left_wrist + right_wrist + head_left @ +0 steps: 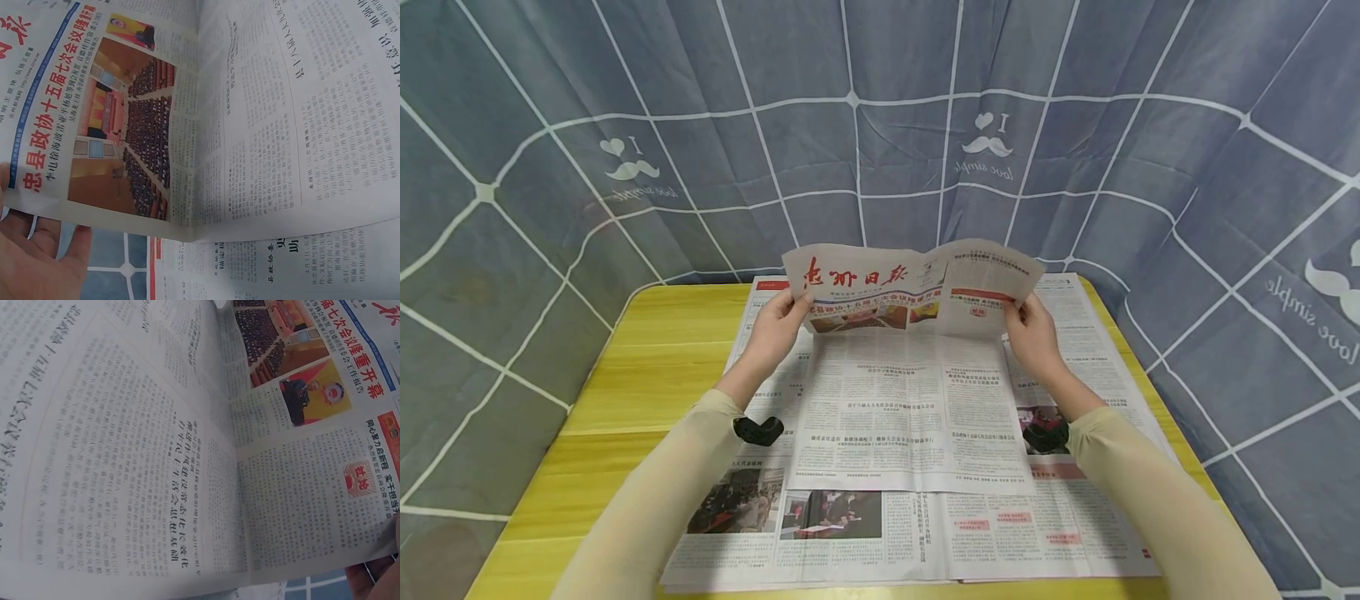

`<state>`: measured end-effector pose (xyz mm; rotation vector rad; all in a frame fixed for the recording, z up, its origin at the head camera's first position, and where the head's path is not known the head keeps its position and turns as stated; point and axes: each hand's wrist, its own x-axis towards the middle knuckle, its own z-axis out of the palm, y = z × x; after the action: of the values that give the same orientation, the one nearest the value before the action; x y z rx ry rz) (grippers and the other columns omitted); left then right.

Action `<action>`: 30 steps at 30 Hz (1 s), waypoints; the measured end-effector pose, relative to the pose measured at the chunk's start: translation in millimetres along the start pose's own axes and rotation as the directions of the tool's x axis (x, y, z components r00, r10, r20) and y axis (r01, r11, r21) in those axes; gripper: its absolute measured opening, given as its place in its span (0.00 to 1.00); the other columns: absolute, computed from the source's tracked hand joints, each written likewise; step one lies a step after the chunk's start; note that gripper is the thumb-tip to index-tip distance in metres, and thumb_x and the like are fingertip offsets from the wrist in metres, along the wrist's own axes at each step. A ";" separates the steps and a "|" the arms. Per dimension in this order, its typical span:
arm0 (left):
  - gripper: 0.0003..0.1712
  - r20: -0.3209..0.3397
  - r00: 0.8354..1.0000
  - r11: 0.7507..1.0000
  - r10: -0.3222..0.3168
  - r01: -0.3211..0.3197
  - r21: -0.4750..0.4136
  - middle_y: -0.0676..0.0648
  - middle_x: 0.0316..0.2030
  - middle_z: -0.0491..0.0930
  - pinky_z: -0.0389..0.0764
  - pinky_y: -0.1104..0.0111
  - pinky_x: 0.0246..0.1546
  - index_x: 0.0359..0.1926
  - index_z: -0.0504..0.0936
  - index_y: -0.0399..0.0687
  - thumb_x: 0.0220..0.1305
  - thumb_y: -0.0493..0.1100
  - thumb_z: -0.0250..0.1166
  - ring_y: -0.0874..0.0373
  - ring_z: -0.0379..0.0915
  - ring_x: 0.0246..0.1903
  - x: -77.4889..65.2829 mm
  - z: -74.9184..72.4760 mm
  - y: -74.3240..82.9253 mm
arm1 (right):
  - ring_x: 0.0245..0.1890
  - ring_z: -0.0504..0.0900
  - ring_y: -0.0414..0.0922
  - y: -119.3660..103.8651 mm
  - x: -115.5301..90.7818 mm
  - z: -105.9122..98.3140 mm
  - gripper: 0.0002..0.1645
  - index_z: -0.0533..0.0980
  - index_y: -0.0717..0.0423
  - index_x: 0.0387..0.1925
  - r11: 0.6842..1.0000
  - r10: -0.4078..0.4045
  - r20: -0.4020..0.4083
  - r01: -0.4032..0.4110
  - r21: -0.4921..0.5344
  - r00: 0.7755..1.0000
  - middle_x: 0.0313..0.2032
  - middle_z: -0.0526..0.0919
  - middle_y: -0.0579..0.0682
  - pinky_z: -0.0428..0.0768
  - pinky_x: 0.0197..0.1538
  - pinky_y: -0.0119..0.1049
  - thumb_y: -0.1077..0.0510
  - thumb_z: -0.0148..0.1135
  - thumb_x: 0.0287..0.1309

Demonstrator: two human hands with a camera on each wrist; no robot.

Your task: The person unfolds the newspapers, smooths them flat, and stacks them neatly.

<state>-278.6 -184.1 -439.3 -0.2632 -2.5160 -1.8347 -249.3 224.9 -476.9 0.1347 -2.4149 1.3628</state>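
A newspaper point(910, 408) with a red masthead hangs between my two hands in the head view. Its upper part stands up toward the back and bends at a crease, while the lower part lies over other sheets. The left hand point(781, 327) pinches the left edge, thumb on the printed front. At the opposite edge, the right hand point(1032, 333) grips the paper the same way. In the left wrist view, fingers of the left hand point(47, 256) show at the paper's edge beside a photo of a hall. Only a little of the right hand point(369, 581) appears in the right wrist view.
More newspaper sheets point(842, 558) with photos lie spread beneath on a yellow wood-grain table point(617, 375). A grey-blue curtain point(895, 150) with white grid lines hangs around the back and sides. A dark wrist device point(758, 431) sits on the left wrist, another point(1045, 437) on the right.
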 end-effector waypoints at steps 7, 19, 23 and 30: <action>0.30 -0.007 1.000 1.000 0.017 -0.017 -0.002 0.41 0.67 0.73 0.64 0.50 0.69 0.76 0.63 0.49 0.80 0.52 0.54 0.48 0.66 0.69 10.1 3.6 -7.9 | 0.63 0.76 0.59 -1.4 8.6 5.8 0.24 0.67 0.56 0.69 0.995 0.093 -0.021 -0.092 0.033 0.995 0.63 0.75 0.62 0.75 0.60 0.58 0.51 0.44 0.81; 0.10 -0.132 0.990 0.993 -0.052 0.037 -0.112 0.38 0.60 0.72 0.70 0.66 0.57 0.50 0.67 0.37 0.77 0.38 0.56 0.53 0.69 0.58 14.0 13.9 -31.2 | 0.53 0.76 0.50 7.8 10.5 19.2 0.22 0.59 0.62 0.58 0.960 0.252 -0.138 -0.230 0.161 0.958 0.57 0.70 0.60 0.74 0.41 0.33 0.55 0.55 0.75; 0.09 -0.103 0.995 0.998 -0.015 0.009 -0.054 0.40 0.56 0.73 0.71 0.64 0.53 0.50 0.73 0.34 0.77 0.38 0.56 0.52 0.70 0.52 13.0 17.4 -36.4 | 0.53 0.77 0.49 11.1 7.7 21.3 0.19 0.61 0.61 0.48 0.959 0.258 -0.197 -0.226 0.170 0.946 0.52 0.71 0.57 0.73 0.43 0.35 0.54 0.60 0.74; 0.19 -0.036 0.999 0.999 -0.022 0.023 0.038 0.46 0.70 0.67 0.66 0.54 0.68 0.65 0.76 0.49 0.78 0.38 0.53 0.49 0.64 0.68 12.9 20.5 -44.2 | 0.55 0.74 0.51 15.7 5.3 22.9 0.16 0.69 0.63 0.57 0.965 0.220 -0.104 -0.200 0.168 0.970 0.58 0.75 0.60 0.72 0.56 0.42 0.58 0.56 0.75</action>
<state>-296.0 -176.1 -486.0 -0.2012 -2.5374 -1.7808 -264.4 214.5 -498.4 -0.1666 -2.2709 1.6044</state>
